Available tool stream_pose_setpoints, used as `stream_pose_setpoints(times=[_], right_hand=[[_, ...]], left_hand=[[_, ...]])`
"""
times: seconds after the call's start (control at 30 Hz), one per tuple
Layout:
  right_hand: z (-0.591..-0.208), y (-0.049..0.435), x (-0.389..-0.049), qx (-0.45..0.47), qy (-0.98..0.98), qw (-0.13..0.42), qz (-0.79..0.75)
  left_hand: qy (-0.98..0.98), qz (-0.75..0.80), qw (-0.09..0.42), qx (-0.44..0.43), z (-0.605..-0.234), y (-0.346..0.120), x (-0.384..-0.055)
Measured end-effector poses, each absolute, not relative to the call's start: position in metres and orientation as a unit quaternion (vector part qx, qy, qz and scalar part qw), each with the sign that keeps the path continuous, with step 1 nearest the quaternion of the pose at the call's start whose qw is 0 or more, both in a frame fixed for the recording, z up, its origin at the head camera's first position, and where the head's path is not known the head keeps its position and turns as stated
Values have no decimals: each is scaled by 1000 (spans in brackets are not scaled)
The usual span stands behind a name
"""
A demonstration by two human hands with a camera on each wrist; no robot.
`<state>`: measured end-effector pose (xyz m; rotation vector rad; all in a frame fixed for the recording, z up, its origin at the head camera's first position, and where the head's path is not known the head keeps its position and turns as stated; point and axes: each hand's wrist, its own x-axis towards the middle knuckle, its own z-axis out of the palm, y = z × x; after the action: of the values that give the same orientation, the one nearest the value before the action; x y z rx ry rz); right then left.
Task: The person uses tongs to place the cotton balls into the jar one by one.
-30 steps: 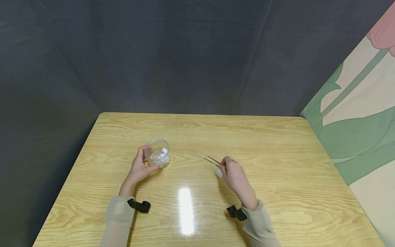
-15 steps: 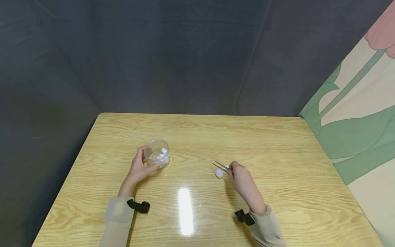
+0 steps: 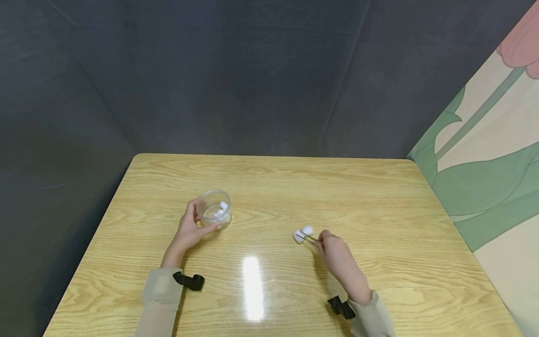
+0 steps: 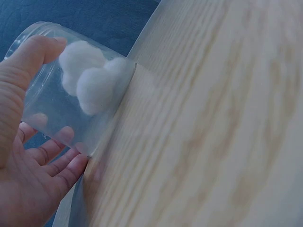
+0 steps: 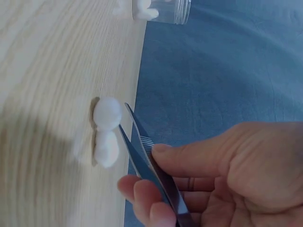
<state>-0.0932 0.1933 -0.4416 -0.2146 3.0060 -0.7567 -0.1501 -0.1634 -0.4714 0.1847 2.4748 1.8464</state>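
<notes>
A clear plastic jar (image 3: 208,211) stands on the left part of the table, my left hand (image 3: 190,234) gripping its side. White cotton balls (image 4: 92,82) show through its wall near the bottom. Tweezers (image 5: 158,175) are pinched between thumb and fingers of my right hand (image 3: 342,260). Two loose cotton balls lie side by side on the wood: one (image 5: 108,113) at the tweezer tips, the other (image 5: 107,149) just beside it. The tweezer tips are spread and point at the first ball; in the right wrist view nothing sits between them.
The wooden table (image 3: 269,182) carries a bright light reflection at its front middle. Behind it and on the left hang dark cloths (image 3: 244,84). A curtain with a flower print (image 3: 497,187) borders the right side. Each wrist wears a black camera mount (image 3: 189,281).
My right hand has moved right and toward me with the tweezers, and their tips have come down to the loose cotton balls, now both uncovered. The left hand and jar stay put.
</notes>
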Motion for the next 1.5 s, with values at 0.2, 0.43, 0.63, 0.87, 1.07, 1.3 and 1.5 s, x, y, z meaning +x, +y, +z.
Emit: stream_pose_setpoints(times=[0.2,0.43,0.63,0.87,1.07,1.3,1.5], right_hand=[[-443,193,-90,-68,967,26,-245],[-448,194,-88,-85,971,-4,-224],[-453,193,-87,-92,975,-31,-198],[-458,194,-89,-94,978,-71,-173],[-457,195,-91,-85,977,-78,-179],[-451,195,-94,-85,975,-86,-188],[-448,195,-97,-84,972,-98,-199]], left_hand=[[799,597,25,57,-471,-164,-149],[800,597,25,58,-472,-164,-149],[801,595,21,62,-472,-164,-151],[800,597,13,64,-503,-172,-163],[804,590,6,67,-504,-172,-164],[800,596,16,65,-481,-165,-156],[804,591,21,61,-471,-163,-151]])
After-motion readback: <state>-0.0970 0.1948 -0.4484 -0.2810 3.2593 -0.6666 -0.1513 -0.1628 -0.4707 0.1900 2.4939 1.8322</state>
